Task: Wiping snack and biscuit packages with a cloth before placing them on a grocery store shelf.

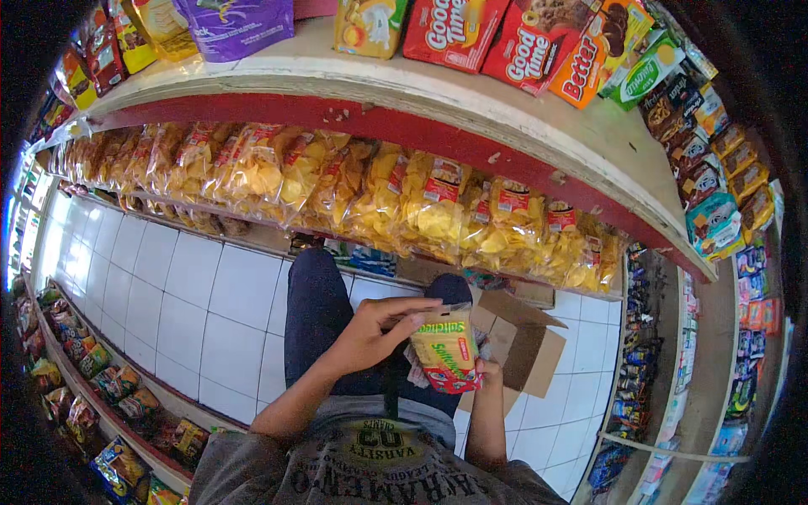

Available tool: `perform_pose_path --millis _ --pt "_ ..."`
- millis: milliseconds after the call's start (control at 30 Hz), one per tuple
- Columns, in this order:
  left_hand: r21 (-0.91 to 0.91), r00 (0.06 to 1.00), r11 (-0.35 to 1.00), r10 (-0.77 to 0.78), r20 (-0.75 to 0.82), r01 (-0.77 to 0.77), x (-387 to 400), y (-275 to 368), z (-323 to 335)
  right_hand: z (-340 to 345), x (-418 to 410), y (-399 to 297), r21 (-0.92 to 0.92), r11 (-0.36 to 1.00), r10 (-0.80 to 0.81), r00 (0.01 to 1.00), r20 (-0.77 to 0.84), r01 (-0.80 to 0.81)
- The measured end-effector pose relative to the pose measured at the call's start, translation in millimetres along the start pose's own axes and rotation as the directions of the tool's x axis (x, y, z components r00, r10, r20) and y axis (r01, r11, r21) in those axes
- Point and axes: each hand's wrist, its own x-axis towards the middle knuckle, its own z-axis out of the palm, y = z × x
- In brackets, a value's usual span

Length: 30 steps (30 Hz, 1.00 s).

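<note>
Above my lap I hold a yellow, red and green plastic snack packet (447, 353), its printed lettering upside down to me. My left hand (385, 328) has its thumb and fingers at the packet's upper left corner. The lower right side is gripped by my right hand (487, 372), mostly hidden behind the packet. A greyish cloth (416, 371) shows behind the packet on both sides; whether my right hand also holds it I cannot tell. Just right of my hands, an opened cardboard box (527, 353) sits on the tiled floor.
Ahead, a shelf row holds many clear bags of yellow chips (429, 196). Above it, a red-edged shelf (353, 117) carries biscuit packs (451, 31). Snack shelving (126, 391) runs along the left, and more stocked shelving (637, 353) stands on the right. White floor tiles (183, 297) lie between.
</note>
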Motion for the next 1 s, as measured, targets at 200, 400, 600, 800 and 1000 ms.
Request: perform_pose_path --millis 200,400,600,800,1000 --pt "0.274 0.992 0.959 0.091 -0.082 -0.065 -3 -16 4 -10 2 -1 0.011 0.997 0.072 0.997 0.009 -0.072" --pt "0.344 0.976 0.920 0.216 -0.040 -0.190 -10 -24 7 -36 13 4 -0.016 0.998 -0.061 0.988 0.139 0.064" --pt "0.355 0.971 0.933 0.134 -0.199 -0.056 -21 -32 18 -44 14 8 -0.168 0.986 -0.030 0.991 -0.131 0.008" --pt "0.398 0.942 0.917 0.118 -0.313 0.018 -18 -39 33 -12 29 -12 -0.701 0.707 -0.514 0.613 -0.600 -0.092" --pt "0.452 0.924 0.887 0.095 -0.371 0.090 -12 -34 30 92 -3 -68 -0.942 -0.054 -0.829 0.510 0.227 0.331"
